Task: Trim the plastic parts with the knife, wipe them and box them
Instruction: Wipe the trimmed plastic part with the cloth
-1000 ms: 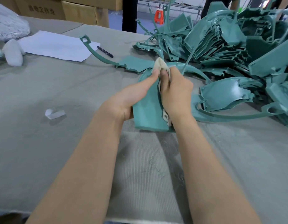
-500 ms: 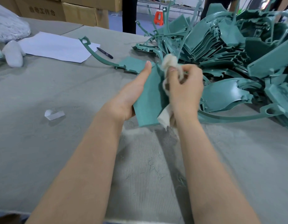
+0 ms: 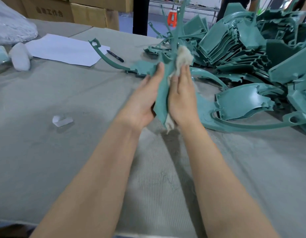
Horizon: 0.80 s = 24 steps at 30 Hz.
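Since half a second earlier, the teal part (image 3: 163, 93) had swung up edge-on to the camera, and the right hand's curled fingers had flattened out. The right hand (image 3: 182, 97) now lay with straight fingers against the part's right face, pressing the cloth (image 3: 183, 55) onto it. The hand covered most of the cloth, which showed only as a wad above the fingertips and a frayed tail below the wrist. The left hand (image 3: 145, 100) lay flat along the opposite face, fingers straight, its palm propping the lower edge. So the part stood upright above the table (image 3: 45, 152), sandwiched between both hands.

Its thin arm rose in front of the heap of teal parts (image 3: 252, 48) piled at the right. Another shell (image 3: 243, 100) lay just beside the right hand. A curved strip part (image 3: 112, 63) lay beyond the left hand, near a pen (image 3: 115, 56) and a white sheet (image 3: 62, 48). A small white scrap (image 3: 62, 120) lay well left. Cardboard boxes (image 3: 50, 11) stood behind the far edge.
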Each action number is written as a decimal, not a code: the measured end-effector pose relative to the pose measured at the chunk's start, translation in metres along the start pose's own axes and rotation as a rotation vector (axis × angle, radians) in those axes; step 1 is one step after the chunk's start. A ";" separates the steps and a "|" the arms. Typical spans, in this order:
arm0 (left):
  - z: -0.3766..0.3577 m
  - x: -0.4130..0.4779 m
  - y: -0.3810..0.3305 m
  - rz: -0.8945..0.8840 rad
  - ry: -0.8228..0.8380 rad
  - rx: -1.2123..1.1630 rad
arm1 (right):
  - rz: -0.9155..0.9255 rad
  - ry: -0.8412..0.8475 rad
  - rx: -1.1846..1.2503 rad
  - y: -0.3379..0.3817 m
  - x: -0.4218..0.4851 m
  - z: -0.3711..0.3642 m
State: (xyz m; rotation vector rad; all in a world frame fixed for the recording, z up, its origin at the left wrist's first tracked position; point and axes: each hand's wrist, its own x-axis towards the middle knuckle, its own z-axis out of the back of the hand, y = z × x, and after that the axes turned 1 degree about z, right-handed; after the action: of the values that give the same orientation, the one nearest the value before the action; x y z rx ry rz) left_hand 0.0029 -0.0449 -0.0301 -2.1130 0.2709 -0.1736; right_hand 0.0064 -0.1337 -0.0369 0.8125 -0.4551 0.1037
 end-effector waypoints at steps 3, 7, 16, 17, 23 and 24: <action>0.002 0.006 0.002 0.042 -0.052 0.033 | 0.019 0.039 -0.027 0.003 -0.013 -0.008; 0.021 0.009 -0.008 -0.053 -0.133 -0.063 | 0.170 0.139 0.093 0.029 -0.032 -0.028; 0.010 0.001 -0.008 0.076 0.012 -0.024 | 0.121 -0.029 -0.112 0.009 -0.013 -0.010; 0.009 -0.001 -0.006 0.094 0.032 0.042 | 0.074 -0.057 -0.084 0.004 -0.010 -0.004; 0.014 -0.008 -0.010 0.218 0.152 0.165 | -0.120 -0.175 0.300 -0.015 -0.004 0.044; 0.015 -0.010 -0.012 0.231 0.178 0.123 | -0.116 -0.200 0.332 -0.016 -0.004 0.050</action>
State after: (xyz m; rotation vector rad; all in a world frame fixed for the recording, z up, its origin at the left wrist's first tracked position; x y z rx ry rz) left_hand -0.0019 -0.0238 -0.0281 -1.9294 0.5928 -0.2357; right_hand -0.0112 -0.1803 -0.0194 1.1806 -0.5871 -0.0111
